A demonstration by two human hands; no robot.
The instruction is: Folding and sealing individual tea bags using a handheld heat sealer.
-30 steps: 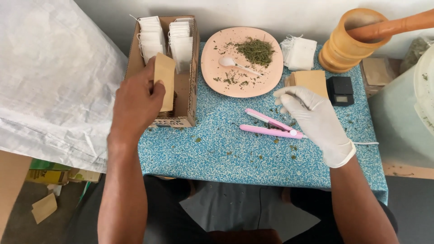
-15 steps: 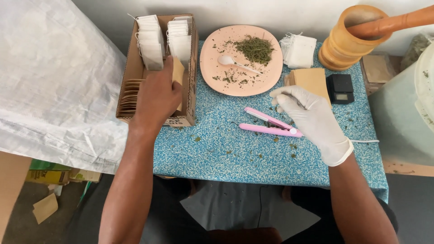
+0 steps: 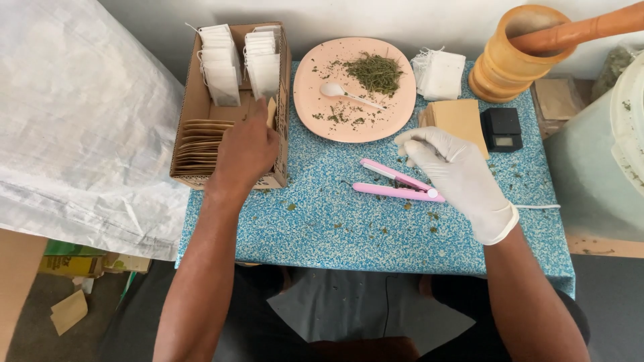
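Observation:
My bare left hand (image 3: pixel 247 149) reaches into a cardboard box (image 3: pixel 186 166) and holds a small tan paper packet (image 3: pixel 271 111) upright near the box's right wall. The box holds rows of white tea bags (image 3: pixel 220 62) at the back and a stack of tan packets (image 3: pixel 201 137) at the front left. My gloved right hand (image 3: pixel 456 171) hovers over the blue speckled table with its fingers loosely curled, beside a pink sealing clip (image 3: pixel 396 184) and just below a pile of tan packets (image 3: pixel 457 119). It holds nothing that I can see.
A pink plate (image 3: pixel 315 77) carries dried green herb (image 3: pixel 376 70) and a white spoon (image 3: pixel 339 92). White bags (image 3: pixel 439 72), a small black scale (image 3: pixel 503 129), a wooden mortar (image 3: pixel 506 64) with pestle stand at the back right. A white sack (image 3: pixel 74 127) lies on the left.
My left hand has carried the tan packet from above the box's front down into the box, tipping it upright near the right wall. The right hand has barely moved.

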